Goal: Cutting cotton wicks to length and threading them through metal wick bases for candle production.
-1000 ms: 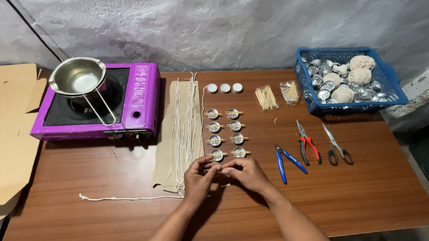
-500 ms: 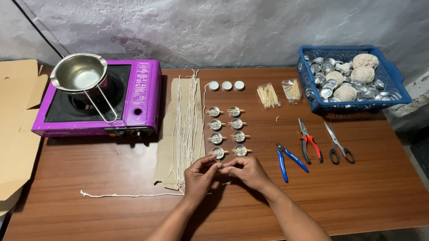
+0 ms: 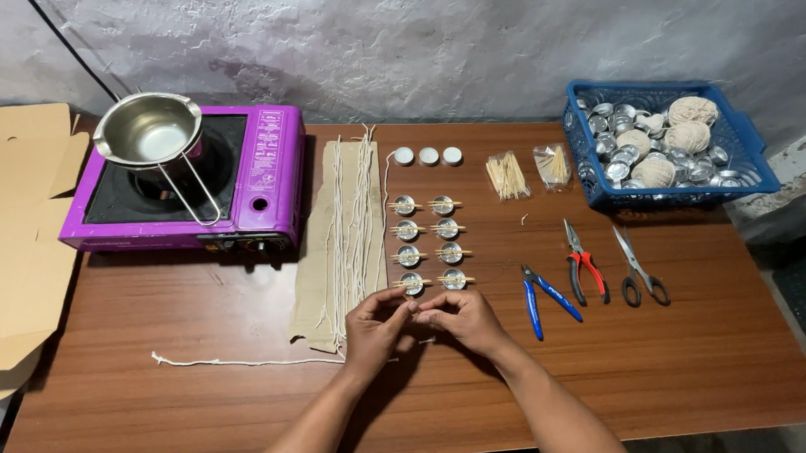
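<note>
My left hand (image 3: 374, 328) and my right hand (image 3: 464, 318) meet over the near middle of the brown table (image 3: 693, 366), fingertips pinched together on something small; what it is I cannot make out. A long white string (image 3: 227, 362) trails left from under my left hand. Just beyond my fingers lie two columns of small metal cups with wooden sticks across them (image 3: 428, 242). To the left of these, several cut wicks rest on a strip of brown paper (image 3: 342, 232).
A purple portable stove (image 3: 237, 193) with a steel pot (image 3: 150, 131) stands at the far left. Blue pliers (image 3: 543, 299), red pliers (image 3: 582, 265) and scissors (image 3: 638, 269) lie to the right. A blue basket (image 3: 751, 173) holds metal cups and twine balls. Cardboard (image 3: 2, 221) overhangs the left edge.
Both hands stay pinched together at the same spot; only the fingers shift slightly.
</note>
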